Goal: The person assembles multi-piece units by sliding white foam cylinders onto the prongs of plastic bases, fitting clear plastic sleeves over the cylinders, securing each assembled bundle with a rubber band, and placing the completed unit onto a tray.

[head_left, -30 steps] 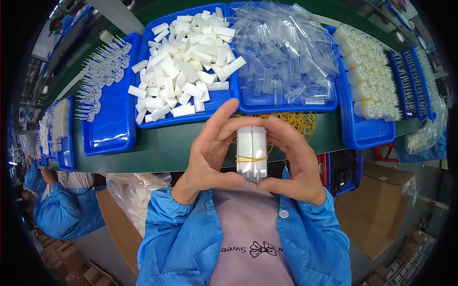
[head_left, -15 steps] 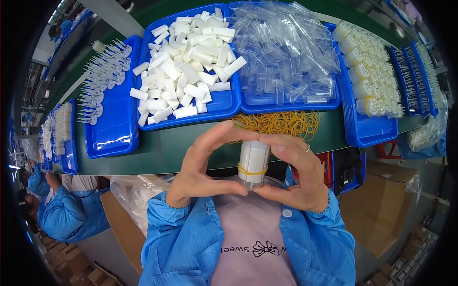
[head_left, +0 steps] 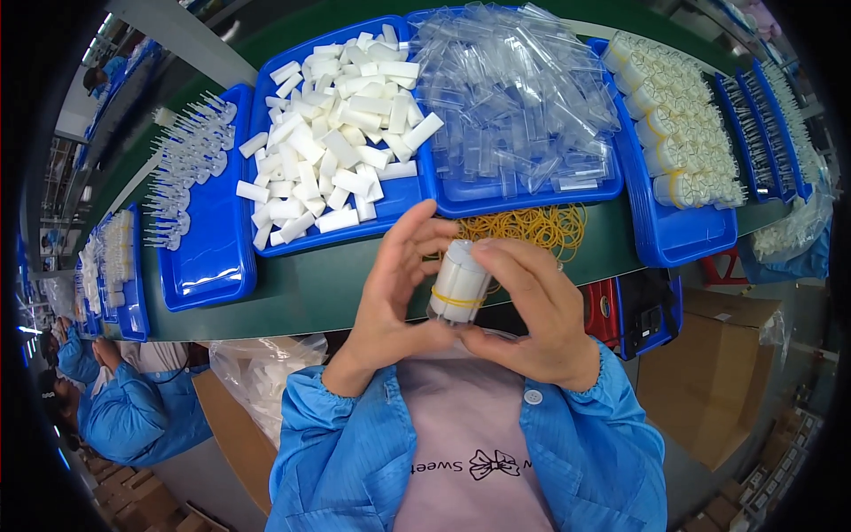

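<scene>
Over the table's near edge I hold a short cylindrical bundle (head_left: 459, 282) of white foam-like pieces and clear plastic, tilted slightly, with a yellow rubber band round it. My right hand (head_left: 551, 310) grips it between the fingers at its top and the thumb by its base. My left hand (head_left: 387, 297) is beside it with fingers spread and raised. The left thumb tip lies close to the base; whether it touches is unclear. Just beyond are loose rubber bands (head_left: 536, 232), partly behind the right fingers.
Blue trays hold white blocks (head_left: 332, 142), clear plastic pieces (head_left: 523, 97), banded bundles (head_left: 669, 124) and pronged clear parts (head_left: 191, 160). Cardboard boxes (head_left: 709, 381) and a clear bag (head_left: 266, 372) are below the table. Another person in a blue sleeve (head_left: 128, 408) sits at left.
My left fingers have come off the top of the bundle and spread. The bundle has tilted and moved slightly, now in the right hand's grip. The view has shifted a little.
</scene>
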{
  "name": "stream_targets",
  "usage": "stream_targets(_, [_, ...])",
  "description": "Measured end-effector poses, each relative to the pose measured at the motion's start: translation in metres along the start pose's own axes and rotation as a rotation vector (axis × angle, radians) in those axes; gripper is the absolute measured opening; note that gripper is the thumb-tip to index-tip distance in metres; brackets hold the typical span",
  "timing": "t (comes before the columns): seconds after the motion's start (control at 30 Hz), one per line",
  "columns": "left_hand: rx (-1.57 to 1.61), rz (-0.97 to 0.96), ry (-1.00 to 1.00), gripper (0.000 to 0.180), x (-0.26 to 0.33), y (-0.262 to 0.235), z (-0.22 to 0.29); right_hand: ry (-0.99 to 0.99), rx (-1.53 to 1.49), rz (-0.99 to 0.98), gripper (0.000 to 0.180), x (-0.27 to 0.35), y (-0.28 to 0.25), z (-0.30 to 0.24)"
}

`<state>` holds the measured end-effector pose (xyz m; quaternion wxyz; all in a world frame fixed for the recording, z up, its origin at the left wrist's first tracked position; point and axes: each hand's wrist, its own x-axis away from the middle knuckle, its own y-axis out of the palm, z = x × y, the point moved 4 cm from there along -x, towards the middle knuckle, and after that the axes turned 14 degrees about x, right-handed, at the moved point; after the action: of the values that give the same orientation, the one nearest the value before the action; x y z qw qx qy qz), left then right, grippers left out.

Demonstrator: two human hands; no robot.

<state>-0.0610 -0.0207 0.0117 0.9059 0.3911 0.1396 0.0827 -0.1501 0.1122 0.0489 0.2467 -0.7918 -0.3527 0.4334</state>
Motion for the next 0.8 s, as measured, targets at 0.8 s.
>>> stream_targets(0.8, [0.247,0.233,-0.417,0.074,0.012,-0.011,-0.022,0.066,-0.014,-0.120,0.070,-0.007,-0.002,0.003])
